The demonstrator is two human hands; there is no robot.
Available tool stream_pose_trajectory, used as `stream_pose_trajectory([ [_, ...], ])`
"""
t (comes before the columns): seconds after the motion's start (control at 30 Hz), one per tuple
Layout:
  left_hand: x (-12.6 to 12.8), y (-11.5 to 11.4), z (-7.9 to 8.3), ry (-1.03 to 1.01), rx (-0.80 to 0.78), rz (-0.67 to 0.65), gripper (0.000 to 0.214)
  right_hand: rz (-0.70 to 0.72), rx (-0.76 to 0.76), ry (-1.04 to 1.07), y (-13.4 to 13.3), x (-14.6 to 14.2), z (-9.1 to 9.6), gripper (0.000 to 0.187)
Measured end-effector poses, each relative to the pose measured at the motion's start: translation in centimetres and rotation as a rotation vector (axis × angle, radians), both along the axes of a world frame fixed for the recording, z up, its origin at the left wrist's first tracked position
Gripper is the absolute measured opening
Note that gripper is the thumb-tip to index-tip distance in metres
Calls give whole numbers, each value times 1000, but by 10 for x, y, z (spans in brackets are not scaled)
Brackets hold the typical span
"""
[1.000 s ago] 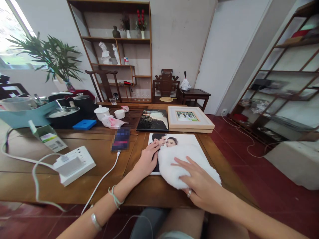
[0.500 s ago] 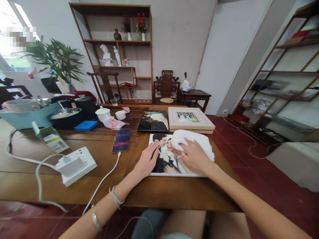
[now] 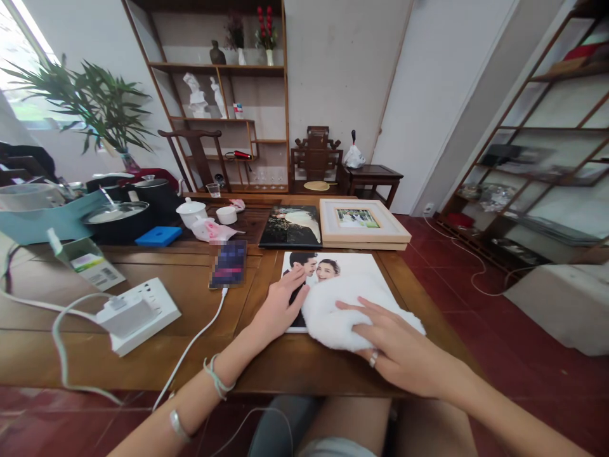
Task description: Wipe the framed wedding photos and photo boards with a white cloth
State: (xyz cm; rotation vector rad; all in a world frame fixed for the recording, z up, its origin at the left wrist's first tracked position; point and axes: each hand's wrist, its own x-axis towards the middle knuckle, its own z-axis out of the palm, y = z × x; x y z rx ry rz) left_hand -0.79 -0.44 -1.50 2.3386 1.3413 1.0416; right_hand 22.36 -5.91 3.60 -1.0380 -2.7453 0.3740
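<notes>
Photo tops wooden table over red floor, right fingers grasping cloth, left loose

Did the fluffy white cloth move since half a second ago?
Yes: against the photo panel, the white cloth moved nearer, from far right to over its near edge.

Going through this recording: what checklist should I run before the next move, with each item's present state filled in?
1. Left hand resting on the photo print: ok.
2. Right hand on the white fluffy cloth: ok.
3. Cloth firmly gripped: cannot tell; some fingers are hidden.
4. Print fully uncovered: not ok; the cloth and left hand hide parts.
5. White charging cable off the print: ok, it runs to its left.
6. Cloth's underside clean: cannot tell, hidden.
</notes>
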Motion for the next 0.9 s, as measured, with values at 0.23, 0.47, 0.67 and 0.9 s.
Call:
stream_pose_trajectory([
  [0.23, -1, 1, -5, 83, 22, -18, 31, -275, 86, 57, 50, 20, -13, 28],
  [0.47, 0, 1, -5, 98, 3, 11, 32, -96, 36, 137, 104, -45, 4, 30],
  [0.67, 0, 1, -2, 94, 8, -13, 27, -56, 51, 91, 125, -88, 3, 27],
  [0.9, 0, 2, -6, 71, 15, 16, 31, -136, 81, 43, 113, -38, -7, 26],
])
